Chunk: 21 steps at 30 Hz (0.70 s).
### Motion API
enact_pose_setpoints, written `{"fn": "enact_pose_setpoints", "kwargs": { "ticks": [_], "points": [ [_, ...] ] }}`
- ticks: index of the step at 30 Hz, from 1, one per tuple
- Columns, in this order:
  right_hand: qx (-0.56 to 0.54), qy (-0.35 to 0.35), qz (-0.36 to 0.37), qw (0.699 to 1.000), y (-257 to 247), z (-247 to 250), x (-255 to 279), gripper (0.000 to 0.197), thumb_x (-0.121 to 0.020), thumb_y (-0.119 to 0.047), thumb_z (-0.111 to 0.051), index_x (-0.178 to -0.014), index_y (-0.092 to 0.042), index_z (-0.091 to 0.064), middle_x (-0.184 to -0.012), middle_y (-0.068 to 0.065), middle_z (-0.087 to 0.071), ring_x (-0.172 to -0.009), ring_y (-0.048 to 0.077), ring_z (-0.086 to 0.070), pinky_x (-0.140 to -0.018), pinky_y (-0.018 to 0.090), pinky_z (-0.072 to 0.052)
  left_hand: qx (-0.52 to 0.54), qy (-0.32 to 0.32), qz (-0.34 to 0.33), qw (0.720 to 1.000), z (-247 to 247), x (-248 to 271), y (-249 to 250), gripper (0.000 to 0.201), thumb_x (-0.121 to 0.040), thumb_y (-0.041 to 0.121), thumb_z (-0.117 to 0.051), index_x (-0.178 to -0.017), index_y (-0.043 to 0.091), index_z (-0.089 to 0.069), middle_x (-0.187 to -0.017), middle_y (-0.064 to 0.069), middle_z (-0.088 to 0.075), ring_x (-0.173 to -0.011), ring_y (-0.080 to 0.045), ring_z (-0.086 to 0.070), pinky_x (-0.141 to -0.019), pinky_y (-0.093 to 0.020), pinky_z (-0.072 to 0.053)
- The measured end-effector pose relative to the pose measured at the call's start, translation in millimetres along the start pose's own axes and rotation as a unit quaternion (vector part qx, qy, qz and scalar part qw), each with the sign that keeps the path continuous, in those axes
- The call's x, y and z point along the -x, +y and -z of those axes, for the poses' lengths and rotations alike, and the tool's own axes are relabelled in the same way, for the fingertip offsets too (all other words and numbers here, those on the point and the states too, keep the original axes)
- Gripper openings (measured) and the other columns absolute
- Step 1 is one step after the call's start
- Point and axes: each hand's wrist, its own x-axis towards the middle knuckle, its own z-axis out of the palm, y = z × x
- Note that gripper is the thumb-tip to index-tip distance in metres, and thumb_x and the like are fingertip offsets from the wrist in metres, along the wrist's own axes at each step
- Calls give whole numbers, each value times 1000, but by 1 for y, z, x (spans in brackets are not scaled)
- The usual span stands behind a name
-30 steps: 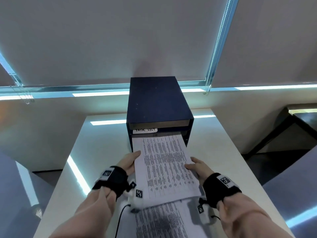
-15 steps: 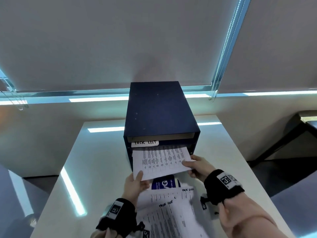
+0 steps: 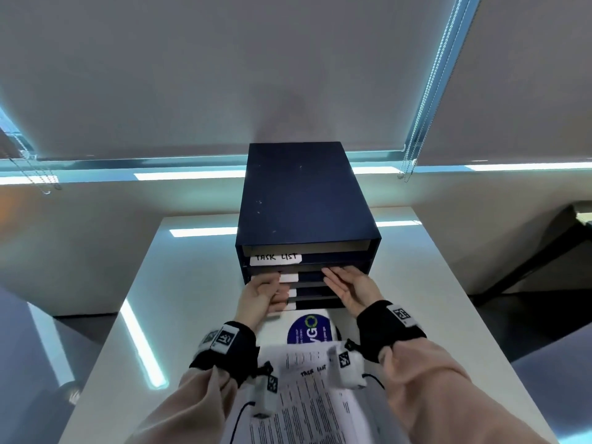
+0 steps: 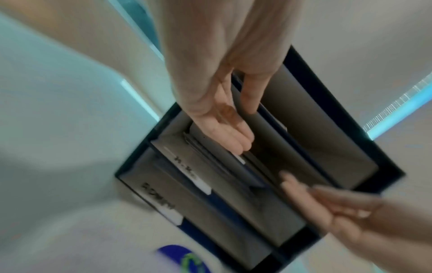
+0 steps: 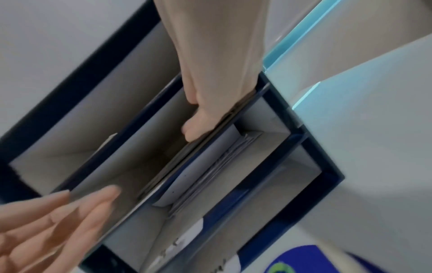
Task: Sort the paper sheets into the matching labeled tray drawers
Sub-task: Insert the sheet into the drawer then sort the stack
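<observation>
A dark blue drawer unit (image 3: 307, 200) stands at the far middle of the white desk (image 3: 192, 277), its top drawer tagged with a "TASK LIST" label (image 3: 275, 258). Both hands are at the drawer fronts below that label. The left hand (image 3: 261, 294) has its fingers on the left end of the fronts, loosely bent, gripping nothing. The right hand (image 3: 350, 286) lies flat with straight fingers against the fronts. Nearer, a stack of printed paper sheets (image 3: 307, 398) lies on the desk between the forearms, beside a sheet with a blue round logo (image 3: 309, 330).
</observation>
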Motion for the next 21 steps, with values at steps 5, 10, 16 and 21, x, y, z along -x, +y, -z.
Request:
{"fn": "enact_pose_setpoints", "kwargs": {
  "ticks": [5,10,16,21],
  "points": [
    [243,2,-47,969,32,64,60,19,-97,-3,-46,-108,1,-61,-97,26,-67,-74,32,-66,-69,42,-57,-416,-79,-70,903,27,44,-67,23,-86,39,-63,-92,17,-59,-85,-3,-67,-69,-12,-57,-64,-24,-47],
    [430,84,-89,894,89,148,107,6,-87,-4,-60,-82,-3,-62,-61,13,-62,-49,22,-53,-48,26,-43,-681,-52,-118,721,67,76,-119,57,-73,64,-61,-116,29,-45,-113,10,-47,-103,-13,-47,-86,-27,-38],
    [551,91,-86,825,121,188,155,17,-77,-18,-76,-85,-12,-61,-53,1,-62,-44,15,-52,-49,20,-42,-589,10,-68,806,89,91,-134,53,-72,51,-71,-109,23,-45,-106,4,-46,-100,-16,-49,-80,-26,-41],
    [609,76,-55,788,125,176,169,17,-79,-24,-70,-82,-24,-53,-79,2,-59,-73,18,-58,-69,24,-45,-485,86,-116,863,75,109,-125,26,-84,16,-64,-103,21,-46,-78,7,-53,-73,-12,-53,-66,-24,-36]
  ]
}}
